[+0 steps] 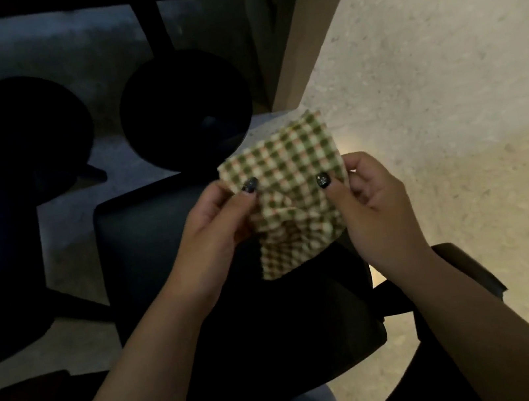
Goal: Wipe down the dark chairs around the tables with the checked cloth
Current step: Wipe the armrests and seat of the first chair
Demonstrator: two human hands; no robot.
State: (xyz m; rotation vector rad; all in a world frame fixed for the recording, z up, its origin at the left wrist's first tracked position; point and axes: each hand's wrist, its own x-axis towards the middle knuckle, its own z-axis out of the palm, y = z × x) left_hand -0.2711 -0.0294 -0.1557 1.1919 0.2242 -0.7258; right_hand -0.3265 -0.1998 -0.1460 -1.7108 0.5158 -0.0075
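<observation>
Both hands hold the checked cloth (284, 193) up in the air above the seat of a dark chair (174, 249), not yet touching it. The left hand (214, 222) pinches the cloth's left edge between thumb and fingers; the right hand (371, 197) pinches its right edge the same way, so the two hands are apart with the cloth stretched loosely between them.

This looks like the readying step: the cloth is being spread or refolded before a wipe. No part of it lies on the chair. The next move probably calls for gathering the cloth into one hand, or folding it into a flat pad, then lowering it onto the seat and sweeping across.

The cloth is partly doubled over, with a crumpled fold near its middle. Its long axis runs roughly away from the person: the far corner points up towards the worktop (300, 38) edge at the top of the view, and the near end hangs down towards the chair seat. It tilts a little to the right at the far end.

The chair stands directly below the hands, its armrest (467, 265) near the right forearm. Two more dark chairs (186, 108) stand further off to the left, beneath the worktop, in deep shadow on the pale floor (448, 101).
</observation>
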